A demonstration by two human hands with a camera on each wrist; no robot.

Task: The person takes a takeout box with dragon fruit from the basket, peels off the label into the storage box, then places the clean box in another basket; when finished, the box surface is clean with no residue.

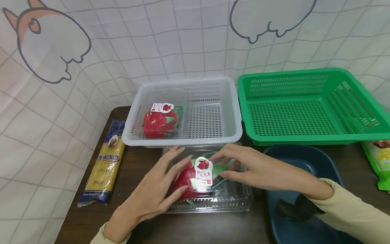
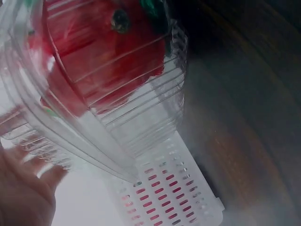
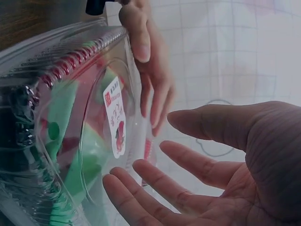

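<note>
A clear plastic box (image 1: pixel 234 202) with a red and green dragon fruit (image 1: pixel 181 179) inside lies on the dark table in the head view. A white label (image 1: pixel 203 178) with a fruit picture sits on its lid. My left hand (image 1: pixel 156 184) rests on the lid's left side, fingers spread. Over the right side is my right hand (image 1: pixel 256 166), its fingers loosely bent near the label. In the right wrist view, the right fingers (image 3: pixel 155 193) stand beside the lid, pinching nothing. The left wrist view shows the box wall (image 2: pixel 141 99) close up, with the left hand (image 2: pixel 28 188) beside it.
Behind the box, a white basket (image 1: pixel 182 142) holds another boxed dragon fruit (image 1: pixel 159 123). A green basket (image 1: pixel 304 139) stands to its right. A dark blue tub (image 1: pixel 274 210) with a black object lies under my right forearm. A yellow pasta pack (image 1: pixel 105 166) lies left; a green packet (image 1: pixel 377 159) is far right.
</note>
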